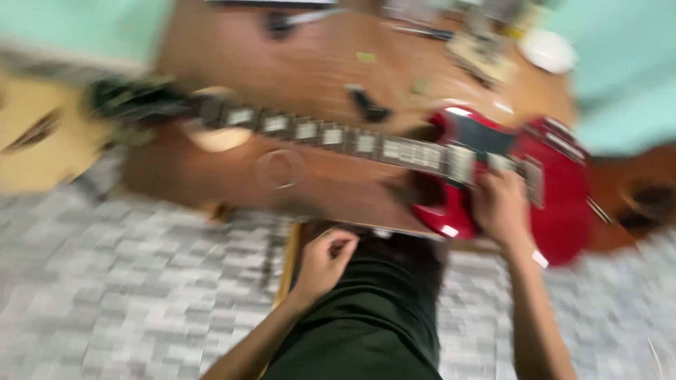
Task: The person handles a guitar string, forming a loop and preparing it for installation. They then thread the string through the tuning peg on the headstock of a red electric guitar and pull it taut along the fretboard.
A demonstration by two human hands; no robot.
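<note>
Motion blur smears the whole view, so fine detail is lost. A red electric guitar (556,183) with a glossy, curved body lies across the brown wooden table (317,63), its body at the near right edge and its dark neck with pale block inlays running left to a blurred headstock. The right hand (501,209) rests on the body by the near edge, fingers laid over the strings; whether its grip closes on anything cannot be told. The left hand (325,260) hangs below the near edge, fingers curled into a loose closed grip, apparently empty. Small items at the far edge are unreadable. A grey tiled floor (127,281) lies below.
</note>
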